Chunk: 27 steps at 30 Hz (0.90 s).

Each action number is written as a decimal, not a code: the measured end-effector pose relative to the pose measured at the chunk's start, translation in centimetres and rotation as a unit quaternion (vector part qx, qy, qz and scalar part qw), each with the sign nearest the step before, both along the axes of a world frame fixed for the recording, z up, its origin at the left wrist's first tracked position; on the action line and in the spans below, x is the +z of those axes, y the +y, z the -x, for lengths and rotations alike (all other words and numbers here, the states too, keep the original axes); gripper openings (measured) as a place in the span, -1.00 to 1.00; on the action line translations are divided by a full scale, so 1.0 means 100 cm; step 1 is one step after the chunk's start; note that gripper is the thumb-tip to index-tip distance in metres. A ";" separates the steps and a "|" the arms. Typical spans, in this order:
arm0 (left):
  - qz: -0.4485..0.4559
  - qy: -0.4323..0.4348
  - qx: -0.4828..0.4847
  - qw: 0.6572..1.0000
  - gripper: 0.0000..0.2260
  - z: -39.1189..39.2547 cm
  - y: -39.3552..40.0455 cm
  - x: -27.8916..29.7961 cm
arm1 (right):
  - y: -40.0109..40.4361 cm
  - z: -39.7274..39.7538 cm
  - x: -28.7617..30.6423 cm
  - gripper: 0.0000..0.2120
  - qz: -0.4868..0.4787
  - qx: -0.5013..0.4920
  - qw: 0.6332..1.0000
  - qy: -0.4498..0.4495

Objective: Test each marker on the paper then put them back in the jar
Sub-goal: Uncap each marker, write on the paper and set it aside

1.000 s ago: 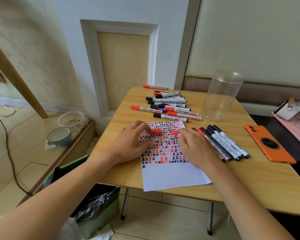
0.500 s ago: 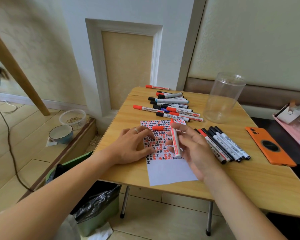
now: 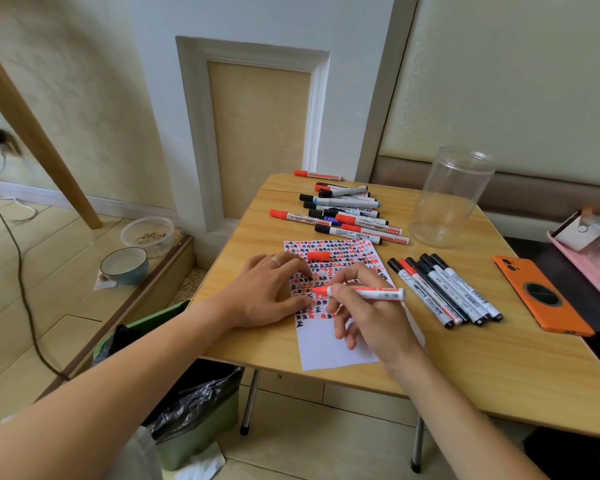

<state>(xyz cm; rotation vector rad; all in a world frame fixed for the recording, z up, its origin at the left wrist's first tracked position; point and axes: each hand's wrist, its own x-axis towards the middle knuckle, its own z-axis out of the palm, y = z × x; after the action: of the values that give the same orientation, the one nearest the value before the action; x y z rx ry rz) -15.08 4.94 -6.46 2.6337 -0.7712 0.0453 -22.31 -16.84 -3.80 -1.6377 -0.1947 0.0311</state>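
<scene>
We are now holding the red marker [image 3: 364, 292] in a writing grip: half a second ago it was standing almost upright between the fingers of our right hand [image 3: 368, 313], and now it is lying low, with the thumb and fingers pinched round its barrel and the red tip pointing left, just above or at the paper [image 3: 329, 344]; we cannot tell if it is touching. Its red cap [image 3: 318, 256] is lying alone on the upper part of the paper, as before. Our left hand [image 3: 267, 292] is resting flat with straight fingers on the left edge of the paper and is keeping it in place. We judge that the test of this marker is just beginning.

The paper is already carrying many rows of red and black marks; some at the left seem to be the character 正. The barrel label of the held marker is too blurred to read.

The untested pile [image 3: 347, 216] is lying at the far side; one barrel there seems to say "WHITEBOARD". The tested row [image 3: 444, 289] is lying right of the paper, its print unreadable. The jar [image 3: 447, 199] is standing empty on the table [image 3: 499, 375], so nothing is put back yet. An orange phone [image 3: 541, 296] is lying further right.
</scene>
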 end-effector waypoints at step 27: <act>-0.002 0.013 0.000 1.000 -0.41 -0.002 0.002 0.000 | 0.018 0.006 -0.004 -0.83 0.143 -0.065 0.987 0.038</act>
<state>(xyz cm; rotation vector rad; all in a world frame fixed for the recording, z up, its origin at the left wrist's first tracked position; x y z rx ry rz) -14.90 5.10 -6.51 2.6328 -0.7649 0.0102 -22.94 -15.00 -4.18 -1.9296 -0.0230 0.0231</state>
